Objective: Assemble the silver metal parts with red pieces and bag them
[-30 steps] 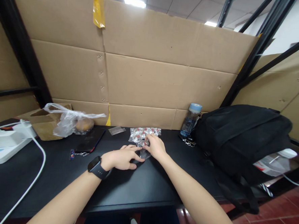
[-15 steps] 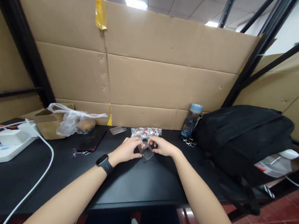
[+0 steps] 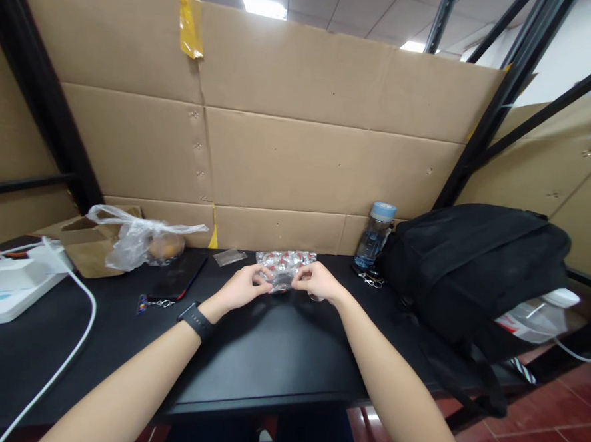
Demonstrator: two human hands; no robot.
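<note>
A small clear plastic bag (image 3: 282, 281) is stretched level between my two hands above the black desk. My left hand (image 3: 244, 287), with a dark watch (image 3: 196, 320) on its wrist, pinches the bag's left edge between thumb and fingers. On the other side, the fingertips of my right hand (image 3: 320, 282) are closed on its right edge. Something reddish shows at the bag's lower edge, too blurred to name. Just behind, a row of shiny silver packets with red marks (image 3: 287, 255) lies on the desk, partly covered by the bag and fingers.
Left of the hands are a flat clear sleeve (image 3: 230, 258), a dark phone (image 3: 178, 277) with a charm, a knotted plastic bag (image 3: 141, 238) and a white power strip (image 3: 15, 290). A water bottle (image 3: 375, 236) and black backpack (image 3: 472, 278) stand right. Cardboard (image 3: 279, 160) walls the back.
The clear bag hung tilted towards me; now it is drawn level between both hands. My right hand has closed on its edge, and the view has turned slightly right.
</note>
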